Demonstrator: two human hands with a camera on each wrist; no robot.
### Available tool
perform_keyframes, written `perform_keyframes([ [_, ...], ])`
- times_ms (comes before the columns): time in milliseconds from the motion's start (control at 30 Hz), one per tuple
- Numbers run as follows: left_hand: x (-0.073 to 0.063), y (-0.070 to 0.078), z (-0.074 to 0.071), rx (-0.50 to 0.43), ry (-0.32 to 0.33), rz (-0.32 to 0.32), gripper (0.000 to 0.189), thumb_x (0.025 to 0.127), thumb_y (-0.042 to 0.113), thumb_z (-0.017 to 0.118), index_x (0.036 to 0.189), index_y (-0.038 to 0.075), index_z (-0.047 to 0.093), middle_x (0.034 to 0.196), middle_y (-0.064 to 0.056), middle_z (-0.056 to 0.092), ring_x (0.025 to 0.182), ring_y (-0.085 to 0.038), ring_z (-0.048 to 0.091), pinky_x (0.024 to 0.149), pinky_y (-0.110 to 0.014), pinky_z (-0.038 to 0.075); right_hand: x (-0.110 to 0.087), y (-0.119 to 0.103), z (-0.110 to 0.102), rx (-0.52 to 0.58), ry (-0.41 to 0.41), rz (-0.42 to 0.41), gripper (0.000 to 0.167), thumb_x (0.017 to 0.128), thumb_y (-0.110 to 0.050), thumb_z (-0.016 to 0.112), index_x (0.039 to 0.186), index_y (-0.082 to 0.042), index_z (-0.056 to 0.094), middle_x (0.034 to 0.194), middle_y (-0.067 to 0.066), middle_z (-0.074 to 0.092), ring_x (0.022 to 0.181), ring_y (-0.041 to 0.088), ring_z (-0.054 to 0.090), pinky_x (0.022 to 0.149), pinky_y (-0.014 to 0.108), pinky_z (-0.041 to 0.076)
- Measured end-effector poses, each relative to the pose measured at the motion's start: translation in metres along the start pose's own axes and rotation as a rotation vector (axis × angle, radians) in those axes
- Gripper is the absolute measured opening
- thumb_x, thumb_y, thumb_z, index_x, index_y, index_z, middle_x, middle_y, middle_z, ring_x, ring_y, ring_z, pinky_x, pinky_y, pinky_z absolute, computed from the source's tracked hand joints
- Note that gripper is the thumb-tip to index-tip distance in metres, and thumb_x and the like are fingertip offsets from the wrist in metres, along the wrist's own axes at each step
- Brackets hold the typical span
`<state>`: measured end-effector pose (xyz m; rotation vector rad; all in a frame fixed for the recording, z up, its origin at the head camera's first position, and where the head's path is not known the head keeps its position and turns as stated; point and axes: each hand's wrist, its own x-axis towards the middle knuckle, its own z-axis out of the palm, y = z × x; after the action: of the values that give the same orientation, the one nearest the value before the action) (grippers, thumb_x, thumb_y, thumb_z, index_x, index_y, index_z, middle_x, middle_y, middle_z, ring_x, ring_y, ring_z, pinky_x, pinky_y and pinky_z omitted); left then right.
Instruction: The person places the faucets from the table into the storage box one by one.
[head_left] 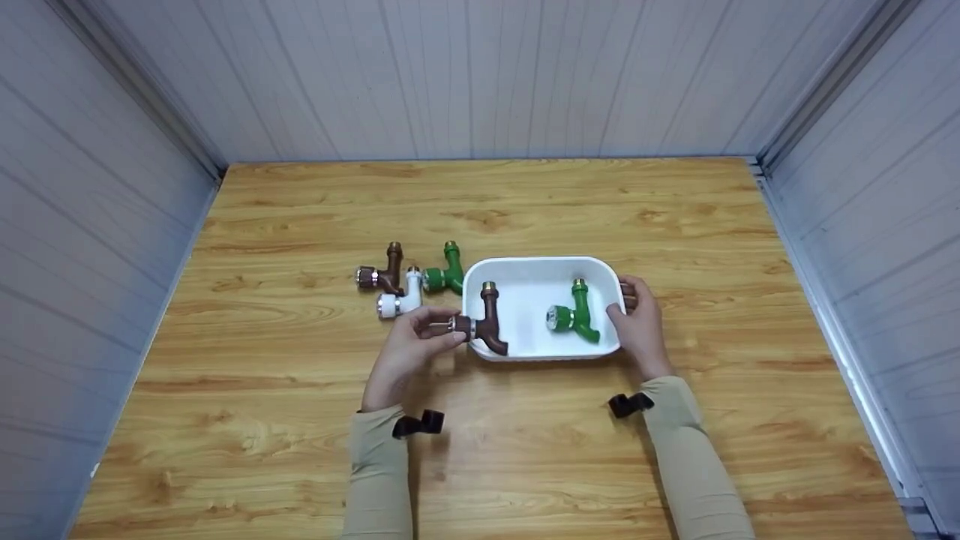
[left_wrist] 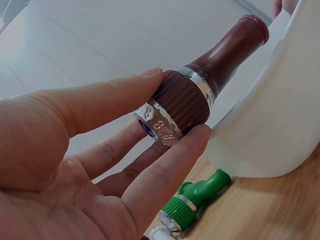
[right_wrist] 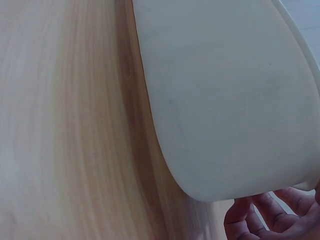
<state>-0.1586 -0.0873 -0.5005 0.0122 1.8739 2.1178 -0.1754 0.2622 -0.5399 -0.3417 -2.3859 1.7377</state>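
One brown tap [head_left: 490,322], probably rigid, fairly light and a little slick, so best taken by its ribbed knob [left_wrist: 182,102], is pinched there between thumb [left_wrist: 115,99] and fingers [left_wrist: 170,172] of my left hand [head_left: 409,346], its body just right of them at the tub's left end, while my right hand [head_left: 641,324] grips the tub [head_left: 525,319] by its right end.

Illegible marks [left_wrist: 159,124] on held brown tap [left_wrist: 182,99].
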Motion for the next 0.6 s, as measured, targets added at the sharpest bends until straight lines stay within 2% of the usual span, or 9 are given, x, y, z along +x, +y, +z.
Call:
perform_keyframes([
  [233,0.003,0.000,0.005,0.012,-0.003,0.004,0.042,0.076,-0.008,0.075,0.116,-0.006,0.061,0.111,-0.019,0.063,0.100,-0.030,0.063,0.085,-0.035,0.055,0.000,-0.001,0.000,-0.002,0.002,0.005,0.046,0.083,0.010,0.054,0.129,0.002,0.049,0.115,0.020,0.055,0.100,0.029,0.053,0.088,0.035,0.046],
  [467,0.007,0.002,0.010,0.039,-0.006,0.011,0.040,0.077,-0.008,0.074,0.115,-0.005,0.061,0.111,-0.018,0.063,0.103,-0.034,0.062,0.085,-0.034,0.055,0.001,0.000,0.000,-0.006,-0.007,0.019,0.045,0.085,0.010,0.053,0.129,0.003,0.049,0.116,0.021,0.054,0.103,0.031,0.052,0.090,0.036,0.045],
  [600,0.009,0.004,0.016,0.040,-0.016,0.015,0.039,0.077,-0.006,0.074,0.114,-0.007,0.061,0.110,-0.018,0.063,0.102,-0.032,0.062,0.085,-0.033,0.054,0.000,0.000,-0.001,-0.006,-0.012,0.011,0.045,0.085,0.010,0.052,0.130,0.004,0.048,0.117,0.022,0.055,0.104,0.032,0.052,0.091,0.037,0.045],
])
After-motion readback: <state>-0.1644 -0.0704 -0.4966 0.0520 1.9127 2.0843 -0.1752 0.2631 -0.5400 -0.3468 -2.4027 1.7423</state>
